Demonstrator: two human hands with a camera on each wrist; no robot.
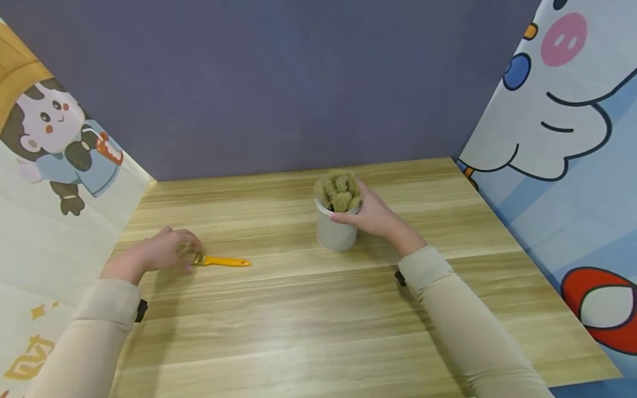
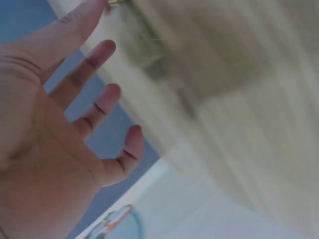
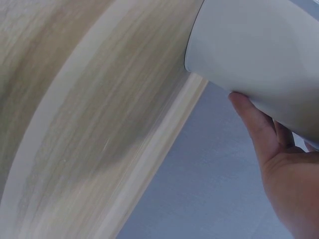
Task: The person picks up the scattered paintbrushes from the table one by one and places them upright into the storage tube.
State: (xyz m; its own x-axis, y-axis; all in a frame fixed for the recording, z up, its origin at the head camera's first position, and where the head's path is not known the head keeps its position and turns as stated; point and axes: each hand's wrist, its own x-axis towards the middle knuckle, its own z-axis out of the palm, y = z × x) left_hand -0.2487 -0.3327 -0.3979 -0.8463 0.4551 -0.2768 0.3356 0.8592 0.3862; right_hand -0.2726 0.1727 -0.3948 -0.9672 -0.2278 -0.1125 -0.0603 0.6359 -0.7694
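A paintbrush [image 1: 226, 261] with a yellow-orange handle lies toward the left of the table, its handle pointing right. My left hand [image 1: 166, 251] is over its bristle end, fingers loosely bent and spread. The left wrist view shows that hand [image 2: 55, 114] from the palm side, thumb tip beside the metal ferrule [image 2: 115, 3]; the bristles [image 2: 142, 50] are blurred and the index finger is hidden. Upright near the middle back stands a white cup [image 1: 335, 235] holding several bristle-up brushes [image 1: 338, 190]. My right hand [image 1: 373, 213] grips its right side near the rim, thumb in front.
The wood-grain table [image 1: 278, 331] runs back to a dark grey-blue panel [image 1: 278, 83]. Cartoon-printed panels border the left [image 1: 64, 237] and right [image 1: 572, 215] sides. Each forearm wears a rolled beige sleeve [image 1: 463, 309], with a small black piece under the wrist.
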